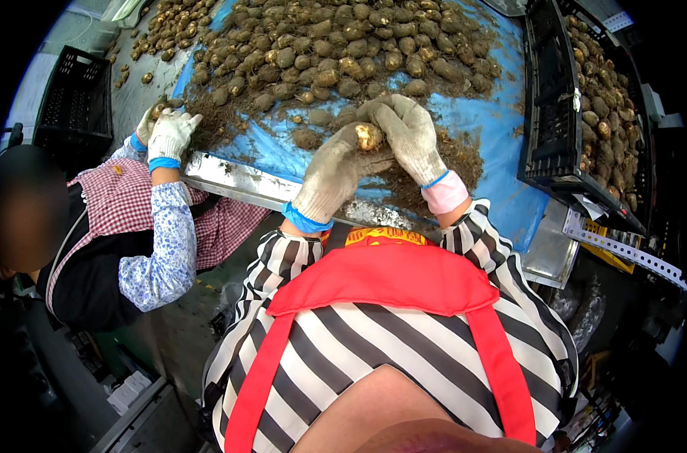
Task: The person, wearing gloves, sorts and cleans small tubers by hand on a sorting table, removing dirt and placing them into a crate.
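Both my hands wear soiled white knit gloves and meet over the near edge of the table. My left hand [330, 175] is wrapped round a small taro corm [368, 137], whose pale, partly bared side faces up. Curled over the same corm from the far side, my right hand [408, 137] has its fingers pressed against it; some fingertips are hidden. Loose brown root fibres [460, 162] lie under and beside my hands on a blue plastic sheet [502, 143]. Just beyond, a big heap of hairy brown taro corms [321, 49] covers the sheet.
At the right stands a black crate [551, 98] full of taro corms. To my left, a co-worker's gloved hands [170, 137] work at the table. Another black crate [75, 98] is at the far left, near a smaller pile of corms [170, 26]. A metal edge [241, 177] borders the table.
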Demonstrator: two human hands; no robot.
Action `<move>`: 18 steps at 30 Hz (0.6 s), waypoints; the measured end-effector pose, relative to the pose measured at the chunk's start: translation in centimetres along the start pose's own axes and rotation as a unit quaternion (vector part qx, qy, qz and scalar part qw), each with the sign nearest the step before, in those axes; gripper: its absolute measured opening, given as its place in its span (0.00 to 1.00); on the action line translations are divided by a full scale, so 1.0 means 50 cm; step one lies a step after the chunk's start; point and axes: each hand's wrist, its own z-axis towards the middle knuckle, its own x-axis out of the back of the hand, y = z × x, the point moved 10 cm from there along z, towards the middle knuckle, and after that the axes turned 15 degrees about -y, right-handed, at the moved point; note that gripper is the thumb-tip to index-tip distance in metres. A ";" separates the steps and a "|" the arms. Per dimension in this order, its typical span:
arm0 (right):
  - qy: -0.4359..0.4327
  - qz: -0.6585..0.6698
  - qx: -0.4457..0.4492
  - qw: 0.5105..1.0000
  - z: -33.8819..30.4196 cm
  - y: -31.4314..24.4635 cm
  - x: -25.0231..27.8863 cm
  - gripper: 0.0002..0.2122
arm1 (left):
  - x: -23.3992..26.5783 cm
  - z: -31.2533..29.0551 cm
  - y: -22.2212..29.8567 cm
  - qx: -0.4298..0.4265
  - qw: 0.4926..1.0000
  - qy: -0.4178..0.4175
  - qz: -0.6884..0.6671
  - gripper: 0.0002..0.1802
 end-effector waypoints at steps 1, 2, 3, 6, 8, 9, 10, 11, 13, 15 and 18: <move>0.000 0.012 -0.005 1.000 0.014 0.019 0.011 0.09 | -0.002 0.003 -0.002 0.000 1.000 -0.008 -0.025 0.37; -0.001 0.024 -0.009 1.000 0.019 0.030 0.019 0.09 | -0.001 0.007 -0.004 -0.001 0.999 -0.016 -0.050 0.38; 0.023 -0.008 0.020 1.000 0.015 0.000 0.038 0.09 | -0.001 0.008 -0.006 -0.002 0.997 -0.022 -0.075 0.38; -0.005 0.019 0.042 0.999 0.011 0.050 0.074 0.12 | -0.001 0.014 -0.012 0.011 0.990 0.000 -0.140 0.35; -0.027 -0.063 0.057 0.996 -0.012 -0.047 0.026 0.14 | 0.005 0.012 -0.012 -0.016 0.981 0.026 -0.193 0.32; -0.032 -0.109 0.060 0.992 -0.025 -0.097 -0.002 0.15 | 0.005 0.009 -0.016 -0.026 0.974 0.039 -0.220 0.31; -0.038 -0.124 0.093 0.987 -0.028 -0.088 -0.014 0.16 | 0.015 0.007 -0.026 -0.023 0.973 0.049 -0.226 0.30; -0.044 -0.139 0.125 0.981 -0.033 -0.080 -0.026 0.16 | 0.034 0.005 -0.041 -0.021 0.971 0.059 -0.231 0.28; -0.009 -0.121 0.154 0.981 -0.041 -0.052 -0.021 0.15 | 0.031 0.014 -0.043 -0.028 0.968 0.035 -0.246 0.27; 0.004 -0.010 0.119 0.993 -0.035 -0.019 -0.012 0.13 | 0.030 0.013 -0.055 0.020 0.973 0.017 -0.229 0.27; -0.010 -0.140 -0.034 0.990 -0.008 -0.008 0.011 0.10 | 0.026 0.009 -0.047 0.017 0.980 -0.001 -0.197 0.29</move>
